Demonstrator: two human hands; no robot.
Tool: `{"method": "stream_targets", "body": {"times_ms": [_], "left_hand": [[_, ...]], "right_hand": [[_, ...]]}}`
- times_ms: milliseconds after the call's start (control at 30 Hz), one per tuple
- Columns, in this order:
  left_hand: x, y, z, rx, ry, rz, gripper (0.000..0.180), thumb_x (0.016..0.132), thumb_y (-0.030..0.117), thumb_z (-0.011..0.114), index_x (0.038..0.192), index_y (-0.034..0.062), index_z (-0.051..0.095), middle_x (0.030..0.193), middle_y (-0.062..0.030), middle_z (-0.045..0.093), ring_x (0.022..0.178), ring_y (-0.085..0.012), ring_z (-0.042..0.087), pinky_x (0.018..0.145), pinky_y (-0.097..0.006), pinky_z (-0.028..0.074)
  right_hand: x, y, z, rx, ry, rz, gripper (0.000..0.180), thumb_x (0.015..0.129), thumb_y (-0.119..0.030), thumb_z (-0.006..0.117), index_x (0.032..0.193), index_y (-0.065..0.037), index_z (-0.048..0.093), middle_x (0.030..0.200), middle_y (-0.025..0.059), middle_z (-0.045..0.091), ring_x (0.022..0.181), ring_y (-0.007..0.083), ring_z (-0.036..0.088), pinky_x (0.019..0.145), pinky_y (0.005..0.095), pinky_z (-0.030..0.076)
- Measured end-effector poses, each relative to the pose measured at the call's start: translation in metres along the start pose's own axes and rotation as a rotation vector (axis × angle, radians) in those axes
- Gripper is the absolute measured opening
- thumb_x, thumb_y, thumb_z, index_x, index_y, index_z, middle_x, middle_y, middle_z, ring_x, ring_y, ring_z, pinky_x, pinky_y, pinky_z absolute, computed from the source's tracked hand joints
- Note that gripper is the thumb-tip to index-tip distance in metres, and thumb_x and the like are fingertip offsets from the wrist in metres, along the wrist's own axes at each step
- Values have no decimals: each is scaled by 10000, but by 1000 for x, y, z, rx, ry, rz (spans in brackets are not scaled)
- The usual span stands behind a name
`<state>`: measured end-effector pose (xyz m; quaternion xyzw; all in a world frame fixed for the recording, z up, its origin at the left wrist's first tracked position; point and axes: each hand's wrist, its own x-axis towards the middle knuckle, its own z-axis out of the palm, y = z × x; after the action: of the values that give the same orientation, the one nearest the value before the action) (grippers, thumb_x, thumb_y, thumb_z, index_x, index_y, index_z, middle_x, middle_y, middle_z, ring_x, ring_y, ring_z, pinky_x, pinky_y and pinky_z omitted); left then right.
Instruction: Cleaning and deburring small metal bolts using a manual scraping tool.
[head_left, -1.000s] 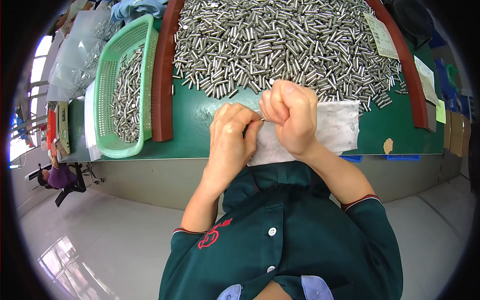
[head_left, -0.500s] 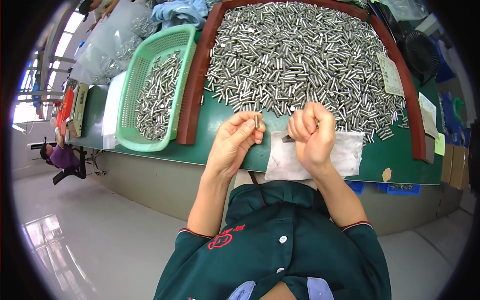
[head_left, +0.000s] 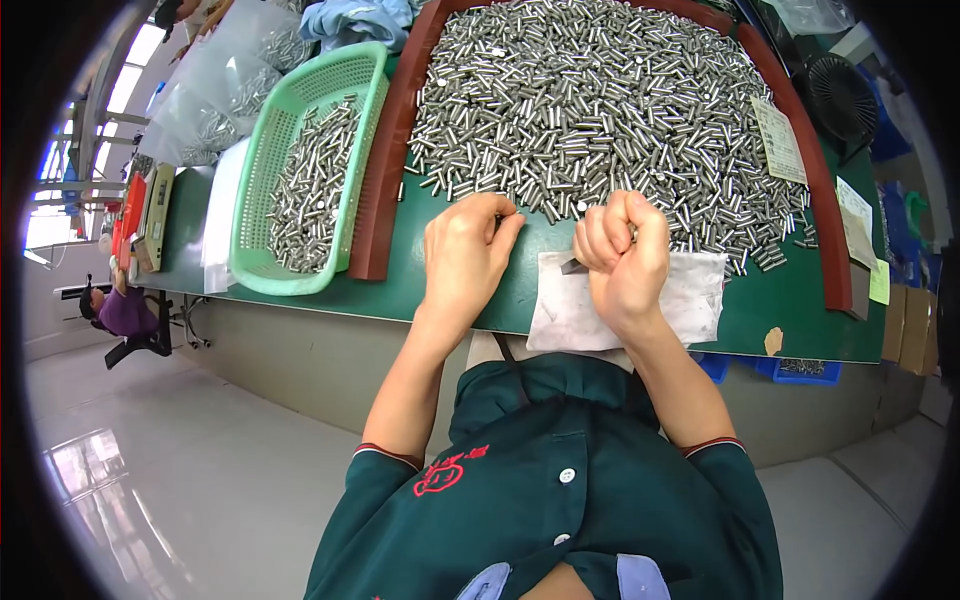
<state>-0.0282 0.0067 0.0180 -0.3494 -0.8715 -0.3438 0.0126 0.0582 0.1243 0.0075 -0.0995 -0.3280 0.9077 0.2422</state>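
Note:
A wide pile of short metal pins (head_left: 590,110) covers the far part of the green table (head_left: 415,245). My left hand (head_left: 466,250) is at the pile's near edge, palm down, thumb and fingertips pinched together. Whatever it pinches is hidden, with only a dark spot showing between the fingers. My right hand (head_left: 625,255) is closed in a fist over a stained white cloth (head_left: 690,300). From the fist's left side sticks the dark, flat tip of a piece (head_left: 572,267) whose rest is hidden. A small metallic end also shows between its thumb and fingers.
Dark red rails (head_left: 378,200) border the pile. To the left stands a green plastic basket (head_left: 240,240) partly filled with pins. Bags of metal parts (head_left: 215,110) lie beyond it. A black fan (head_left: 840,95) and paper sheets (head_left: 778,135) are at the right.
My left hand has turned from palm up to palm down and moved slightly forward. The upright metal pin it pinched is now out of sight. My right hand stays closed in nearly the same place.

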Motion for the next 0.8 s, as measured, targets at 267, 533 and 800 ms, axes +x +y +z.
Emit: {"method": "stream_targets", "body": {"times_ms": [267, 533, 800], "left_hand": [[4, -2, 6, 89, -69, 83, 105, 676, 53, 633, 684, -12, 551, 573, -123, 514, 503, -232, 519, 474, -315, 391], [-12, -15, -4, -1127, -139, -437, 63, 805, 50, 547, 840, 22, 503, 669, -67, 583, 475, -9, 357, 426, -161, 271], [-17, -16, 2, -1006, -145, -428, 118, 782, 28, 576, 890, 3, 535, 740, -69, 602, 565, -26, 445, 482, -148, 311]], "right_hand": [[-1, -1, 1, 20, 17, -18, 352, 856, -160, 297, 510, -97, 279, 420, -8, 264, 377, 66, 184, 367, 228, 162], [-2, 0, 0, 9, -1, -24, 360, 862, -176, 307, 512, -95, 285, 420, -10, 264, 378, 60, 188, 370, 226, 160], [0, 1, -3, -20, -16, 0, 351, 864, -226, 303, 535, -108, 285, 410, -13, 245, 368, 81, 158, 380, 245, 154]]}}
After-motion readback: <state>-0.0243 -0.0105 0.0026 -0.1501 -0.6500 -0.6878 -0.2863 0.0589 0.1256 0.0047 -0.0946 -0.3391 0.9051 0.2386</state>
